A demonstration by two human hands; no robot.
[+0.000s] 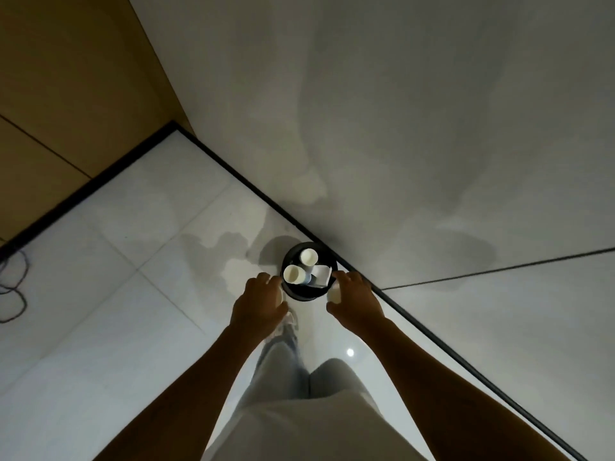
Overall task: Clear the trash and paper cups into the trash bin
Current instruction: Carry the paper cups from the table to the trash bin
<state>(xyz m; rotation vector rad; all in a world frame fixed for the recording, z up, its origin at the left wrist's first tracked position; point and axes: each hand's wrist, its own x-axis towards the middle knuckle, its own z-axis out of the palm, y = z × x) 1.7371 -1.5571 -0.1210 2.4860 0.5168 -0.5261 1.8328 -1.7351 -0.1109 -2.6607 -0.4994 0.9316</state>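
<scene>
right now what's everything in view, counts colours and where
bin: one, black, round, on the floor against the wall, just beyond the hands
cups: two seen in the bin, off-white, mouths up, one at the left rim, one behind it
paper: one white piece, in the bin, right side, beside something bluish I cannot identify
cup: one, off-white, in the right hand, mostly hidden
cable: one, dark, looped on the floor at far left
floor: pale glossy tiles
wall: grey, right and top
panel: tan, top left, black skirting below
left hand: left of the bin; grip cannot be told
right hand: right of the bin, holds the cup
legs: pale trousers, one shoe, bottom centre
</scene>
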